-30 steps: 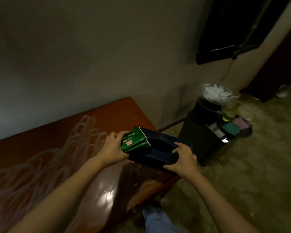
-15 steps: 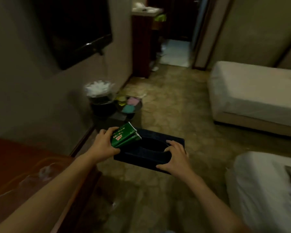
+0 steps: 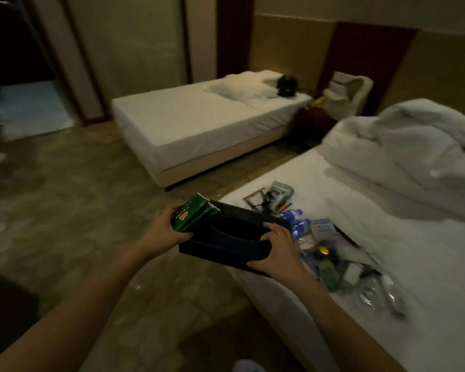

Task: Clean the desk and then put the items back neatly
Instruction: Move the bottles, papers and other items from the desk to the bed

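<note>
Left hand: gripping green packets against the dark box, nine o'clock end.
Right hand: fingers curling round the box's three o'clock end.

Bare forearms, no sleeves in view

The left hand and right hand wear no gloves, rings or watch; a pale blue garment shows below.

Box before bottles on bed
</note>
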Tool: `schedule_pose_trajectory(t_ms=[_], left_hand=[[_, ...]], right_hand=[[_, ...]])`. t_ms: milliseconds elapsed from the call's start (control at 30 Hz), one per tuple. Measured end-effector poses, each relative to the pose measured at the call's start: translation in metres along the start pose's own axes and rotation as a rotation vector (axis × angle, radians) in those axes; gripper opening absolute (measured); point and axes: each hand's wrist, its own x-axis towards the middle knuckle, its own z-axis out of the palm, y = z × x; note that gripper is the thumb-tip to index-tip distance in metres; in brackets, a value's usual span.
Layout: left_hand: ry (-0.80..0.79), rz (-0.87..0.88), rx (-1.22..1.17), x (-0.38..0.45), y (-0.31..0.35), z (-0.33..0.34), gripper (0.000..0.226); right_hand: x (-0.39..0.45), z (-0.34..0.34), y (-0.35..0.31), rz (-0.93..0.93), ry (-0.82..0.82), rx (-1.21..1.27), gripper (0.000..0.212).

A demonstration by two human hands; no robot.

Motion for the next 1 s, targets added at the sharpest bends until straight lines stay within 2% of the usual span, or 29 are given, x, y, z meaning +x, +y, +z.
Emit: schedule_pose_trajectory(t_ms=[167, 267, 367, 500, 600, 700, 733, 867, 1000], left_hand=[[-0.183, 0.129, 0.1, 0.08, 0.034, 0.064, 0.09], [-0.286, 0.145, 0.201, 0.117, 0.052, 0.095, 0.086], [-0.397, 0.172, 0.209, 0.167, 0.06, 0.121, 0.102], [-0.524, 0.192, 0.142, 0.245, 0.079, 0.16, 0.081], [-0.626, 0.208, 0.114, 0.291, 0.094, 0.192, 0.077], [-0.683, 0.175, 0.086, 0.327, 0.104, 0.222, 0.085], [-0.703, 0.148, 0.075, 0.336, 0.104, 0.234, 0.086], [-0.734, 0.063, 0.068, 0.357, 0.097, 0.274, 0.071], [-0.753, -0.05, 0.075, 0.373, 0.096, 0.299, 0.071]], right_hand=[[-0.001, -0.006, 0.067, 0.241, 0.071, 0.033, 0.057], [0.01, -0.001, 0.096, 0.335, 0.082, 0.041, 0.054], [0.029, 0.004, 0.117, 0.431, 0.115, 0.042, 0.058], [0.059, 0.006, 0.142, 0.563, 0.158, 0.07, 0.057], [0.075, 0.003, 0.156, 0.716, 0.159, 0.102, 0.059], [0.083, -0.002, 0.167, 0.874, 0.221, 0.138, 0.08], [0.084, -0.003, 0.173, 0.931, 0.237, 0.143, 0.081], [0.085, -0.002, 0.197, 1.073, 0.229, 0.135, 0.061], [0.09, -0.006, 0.232, 1.147, 0.224, 0.102, 0.058]])
